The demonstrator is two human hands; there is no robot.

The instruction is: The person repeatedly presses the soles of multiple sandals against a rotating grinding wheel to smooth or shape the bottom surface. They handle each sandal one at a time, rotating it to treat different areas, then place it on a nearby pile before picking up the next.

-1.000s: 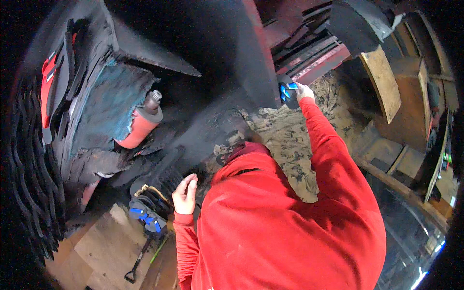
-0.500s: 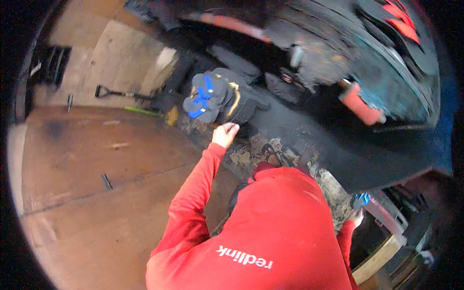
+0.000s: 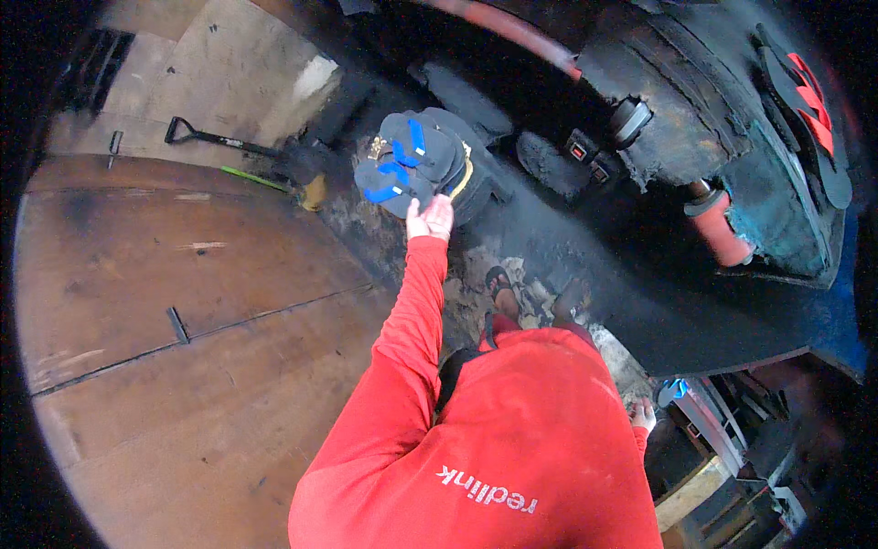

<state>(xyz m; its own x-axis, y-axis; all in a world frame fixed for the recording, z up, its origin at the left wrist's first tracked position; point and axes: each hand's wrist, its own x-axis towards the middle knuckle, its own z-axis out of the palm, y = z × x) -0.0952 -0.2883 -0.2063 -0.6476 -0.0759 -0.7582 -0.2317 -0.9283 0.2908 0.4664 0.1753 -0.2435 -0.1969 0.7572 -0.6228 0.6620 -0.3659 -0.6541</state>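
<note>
My left hand [image 3: 431, 218] is palm up, fingers apart, at the near edge of a stack of dark flip-flops with blue straps [image 3: 395, 169]. Its fingertips reach the stack's edge; I cannot tell whether they touch it. A yellowish cord or band [image 3: 464, 176] runs along the stack's right side. At the lower right my right hand [image 3: 644, 415] has its fingers loosely extended with nothing visible in them. Just beyond it, a dark flip-flop with a blue strap [image 3: 673, 392] lies at the end of a long pale metal piece.
A dark machine bears a red roller [image 3: 721, 229] and red-strapped flip-flops [image 3: 809, 105] on its right. Red buttons [image 3: 578, 151] sit behind the dusty dark bench [image 3: 622, 293]. Brown boards [image 3: 183, 265] cover the left, with a black-handled shovel [image 3: 224, 140] and a green-handled brush [image 3: 256, 178].
My left hand has turned from closed fingers to an open palm by the stack. My right hand has drawn away from the blue-strapped flip-flop. The whole view has shifted slightly.
</note>
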